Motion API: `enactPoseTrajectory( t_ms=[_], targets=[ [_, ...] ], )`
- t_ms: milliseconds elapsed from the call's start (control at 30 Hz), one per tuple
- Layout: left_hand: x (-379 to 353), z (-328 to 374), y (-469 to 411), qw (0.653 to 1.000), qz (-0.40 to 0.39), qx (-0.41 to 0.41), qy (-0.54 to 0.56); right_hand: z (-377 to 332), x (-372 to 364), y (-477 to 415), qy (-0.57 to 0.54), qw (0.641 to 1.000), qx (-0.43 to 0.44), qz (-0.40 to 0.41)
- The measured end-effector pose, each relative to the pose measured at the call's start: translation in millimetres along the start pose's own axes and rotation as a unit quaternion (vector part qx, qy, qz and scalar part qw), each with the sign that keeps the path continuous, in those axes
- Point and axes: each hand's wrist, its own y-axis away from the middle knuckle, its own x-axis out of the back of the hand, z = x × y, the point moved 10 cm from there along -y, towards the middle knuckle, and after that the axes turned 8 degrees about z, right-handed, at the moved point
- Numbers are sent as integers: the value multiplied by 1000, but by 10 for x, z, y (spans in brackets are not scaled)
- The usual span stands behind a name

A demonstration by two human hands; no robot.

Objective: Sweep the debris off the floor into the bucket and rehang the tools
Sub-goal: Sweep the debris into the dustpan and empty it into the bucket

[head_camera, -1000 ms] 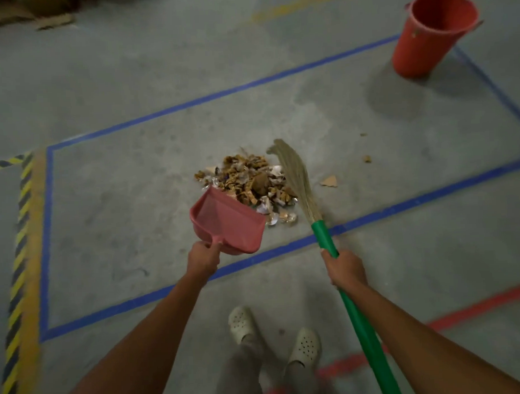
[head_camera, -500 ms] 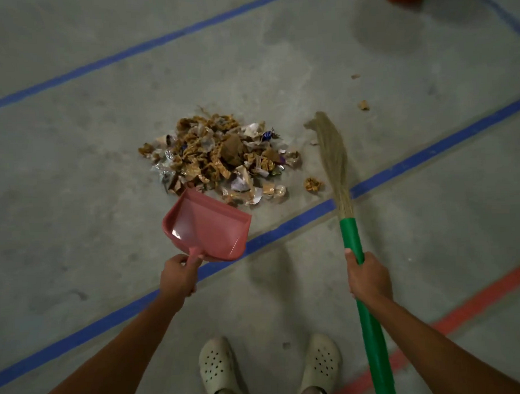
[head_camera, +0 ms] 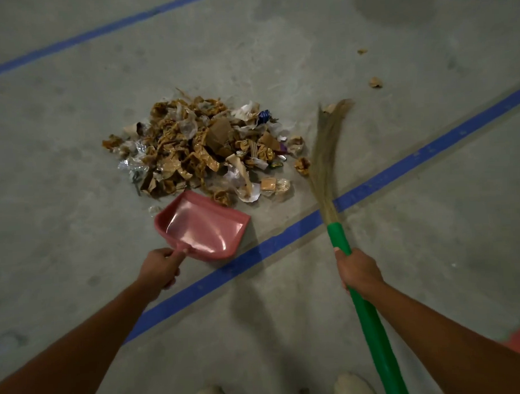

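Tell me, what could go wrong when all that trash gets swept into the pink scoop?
1. The debris pile looks wider than the dustpan, so pieces may slip past its sides.
2. The left hand holds the dustpan at the pile's near edge; if its lip lifts, light wrappers could slide underneath.
3. The broom, gripped by the right hand, sits right of the pile. Two stray scraps lie farther out and could get missed.

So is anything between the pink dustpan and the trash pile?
Nothing visible. The pink plastic dustpan sits with its open lip right at the near edge of the brown-and-white trash pile; the straw broom waits on the pile's right.
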Motion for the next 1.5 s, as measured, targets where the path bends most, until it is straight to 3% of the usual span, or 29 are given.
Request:
enactPoseTrajectory(
  t_ms=[233,433,667,967,1133,1333,1500],
  targets=[
    [-490,407,-358,998,-42,-37,-34,-367,-230,-151,45,994,95,12],
    [-694,509,-388,998,-43,-32,-28,-165,-262,202,146,974,174,8],
    [-644,561,-363,998,-57,-18,22,20,-43,606,179,956,231,17],
    [-571,578,-233,993,-38,-20,108,-418,439,784,46,968,224,101],
    [-445,506,-280,992,-1,6,125,-881,675,488,3,977,186,108],
    [-337,465,-473,992,8,40,117,-1798,612,-195,69,985,146,55],
    [-340,492,-600,994,-3,50,97,-2034,155,-224,151,968,202,-20]
  ],
)
